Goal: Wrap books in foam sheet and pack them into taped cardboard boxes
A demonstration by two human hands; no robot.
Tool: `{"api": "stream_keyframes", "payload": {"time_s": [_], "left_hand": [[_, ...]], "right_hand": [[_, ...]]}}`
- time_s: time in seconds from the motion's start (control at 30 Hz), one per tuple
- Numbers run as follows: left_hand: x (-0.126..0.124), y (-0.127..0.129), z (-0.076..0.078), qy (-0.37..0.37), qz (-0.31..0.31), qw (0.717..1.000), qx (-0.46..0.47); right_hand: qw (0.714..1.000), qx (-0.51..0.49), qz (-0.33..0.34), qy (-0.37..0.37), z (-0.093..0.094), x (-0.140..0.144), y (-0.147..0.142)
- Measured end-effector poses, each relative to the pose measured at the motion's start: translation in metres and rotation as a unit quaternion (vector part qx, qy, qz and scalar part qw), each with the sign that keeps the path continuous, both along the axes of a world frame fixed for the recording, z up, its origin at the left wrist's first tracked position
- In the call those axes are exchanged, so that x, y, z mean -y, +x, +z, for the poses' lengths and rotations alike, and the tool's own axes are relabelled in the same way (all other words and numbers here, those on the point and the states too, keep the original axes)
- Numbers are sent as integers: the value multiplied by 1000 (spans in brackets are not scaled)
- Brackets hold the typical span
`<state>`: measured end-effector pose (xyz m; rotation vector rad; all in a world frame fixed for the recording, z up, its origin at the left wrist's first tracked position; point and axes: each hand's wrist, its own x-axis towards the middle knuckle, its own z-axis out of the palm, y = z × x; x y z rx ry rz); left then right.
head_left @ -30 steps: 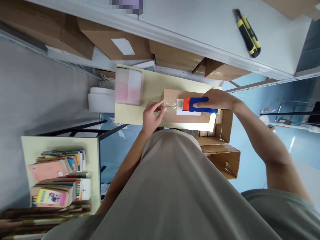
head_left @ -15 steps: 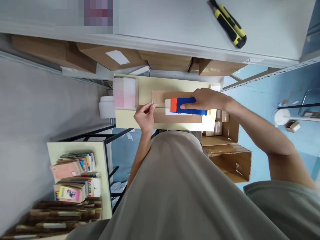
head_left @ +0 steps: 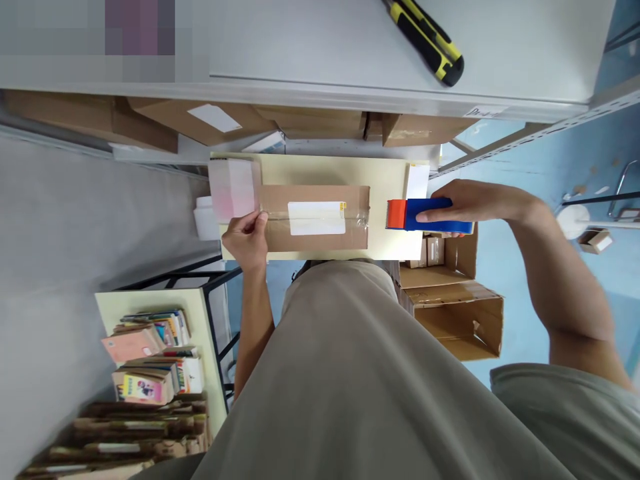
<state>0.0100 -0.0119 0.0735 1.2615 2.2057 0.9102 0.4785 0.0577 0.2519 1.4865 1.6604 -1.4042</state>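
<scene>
A brown cardboard box (head_left: 320, 241) lies flat on the pale yellow table (head_left: 390, 173), with a white label (head_left: 317, 227) on top. Clear packing tape (head_left: 277, 220) runs along its middle seam. At the box's left end my left hand (head_left: 247, 237) is closed, thumb and finger pinched on the tape at the edge. My right hand (head_left: 463, 203) grips a blue and orange tape dispenser (head_left: 420, 215), held past the box's right end, its toothed orange head towards the box. Whether tape spans the gap between them I cannot tell.
A pinkish-white stack (head_left: 233, 190) stands at the table's left end. Above hangs a shelf edge (head_left: 300, 93) with a yellow-black utility knife (head_left: 427, 40). Open cartons (head_left: 460, 327) stand lower right; books (head_left: 155, 360) fill a side table at left.
My right hand has drawn the tape dispenser off the box to the right, uncovering the label. The box and my left hand have shifted left together. The view has moved slightly.
</scene>
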Motion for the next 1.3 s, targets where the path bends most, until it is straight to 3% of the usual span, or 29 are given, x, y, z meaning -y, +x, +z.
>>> {"api": "stream_keyframes", "payload": {"time_s": [0.23,0.4,0.67,0.87,0.97,1.13,1.3], "left_hand": [[-3,-2,-5,-3,16,1000,12],[-7,2,0,-16,16,1000,-3],[-7,-1,0,-38,-9,999,-16],[-7,-1,4,-47,-25,999,3],[-7,-1,8,-53,-34,998,6],[-5,3,13,-52,-48,997,0],[-13,4,21,-38,-57,998,15]], "right_hand": [[999,16,37,19,-10,5,8],[997,48,43,32,-32,4,8],[990,109,49,76,-66,11,-42],[975,141,25,171,-82,37,-76],[972,168,4,165,-91,50,-86],[958,213,-35,186,-94,72,-82],[934,224,-97,262,-78,86,-60]]}}
